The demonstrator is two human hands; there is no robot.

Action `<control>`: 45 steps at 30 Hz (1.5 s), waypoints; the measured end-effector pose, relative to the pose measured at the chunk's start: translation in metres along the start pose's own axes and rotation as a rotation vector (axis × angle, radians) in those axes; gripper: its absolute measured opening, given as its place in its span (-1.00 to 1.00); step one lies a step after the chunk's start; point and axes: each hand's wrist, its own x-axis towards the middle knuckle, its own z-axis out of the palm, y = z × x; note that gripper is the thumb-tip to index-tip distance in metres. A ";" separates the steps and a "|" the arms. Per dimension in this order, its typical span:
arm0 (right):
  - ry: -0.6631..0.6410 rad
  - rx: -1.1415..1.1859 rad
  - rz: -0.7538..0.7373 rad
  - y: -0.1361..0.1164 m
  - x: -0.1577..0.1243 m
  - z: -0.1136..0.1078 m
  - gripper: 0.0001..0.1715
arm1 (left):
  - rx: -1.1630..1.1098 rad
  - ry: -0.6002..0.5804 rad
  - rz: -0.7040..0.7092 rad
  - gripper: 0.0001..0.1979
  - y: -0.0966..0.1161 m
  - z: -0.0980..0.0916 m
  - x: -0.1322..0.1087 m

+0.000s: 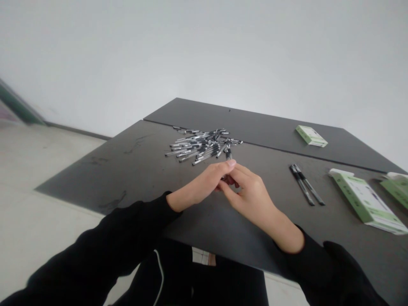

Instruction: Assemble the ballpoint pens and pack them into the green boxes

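Observation:
My left hand (199,185) and my right hand (250,192) meet at the fingertips above the dark tabletop (134,170). Together they pinch a slim gel pen (228,153) with a clear barrel and black parts, its upper end sticking out beyond my fingers. A small reddish part (228,180) shows between my fingers, though its shape is hidden. Just beyond the hands lies a loose heap of similar pens (199,146), criss-crossed and close to the pen I hold. Two more pens (306,185) lie side by side to the right of my right hand.
Several pale green cardboard boxes lie on the table: a small one (311,136) at the back and an opened one (366,199) at the right, with another (395,191) at the frame edge. A seam crosses the tabletop. Black sleeves and my lap lie below.

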 end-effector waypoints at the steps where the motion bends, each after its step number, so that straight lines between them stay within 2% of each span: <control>1: 0.005 0.000 0.004 0.000 0.000 0.001 -0.86 | -0.007 0.009 -0.007 -0.48 0.000 0.000 0.000; 12: 0.033 0.015 0.025 -0.001 -0.001 0.006 -0.79 | -0.106 0.044 -0.055 -0.51 -0.004 -0.002 0.001; 21: 0.052 -0.013 0.033 -0.002 -0.001 0.007 -0.84 | -0.139 0.071 -0.071 -0.55 -0.005 -0.003 0.001; 27: 0.030 0.016 0.077 -0.001 0.000 0.010 -0.89 | -0.248 0.069 -0.146 -0.61 0.000 -0.004 0.004; 34: -0.006 0.114 0.164 0.005 0.000 0.015 -0.86 | -0.323 -0.016 -0.182 -0.43 0.001 -0.007 0.006; 40: -0.006 0.105 0.129 0.010 -0.005 0.015 -0.88 | -0.415 -0.033 -0.208 -0.30 0.004 -0.002 0.003; 45: -0.034 0.047 0.112 0.014 -0.008 0.012 -0.88 | -0.415 -0.056 -0.212 -0.18 -0.002 -0.001 0.003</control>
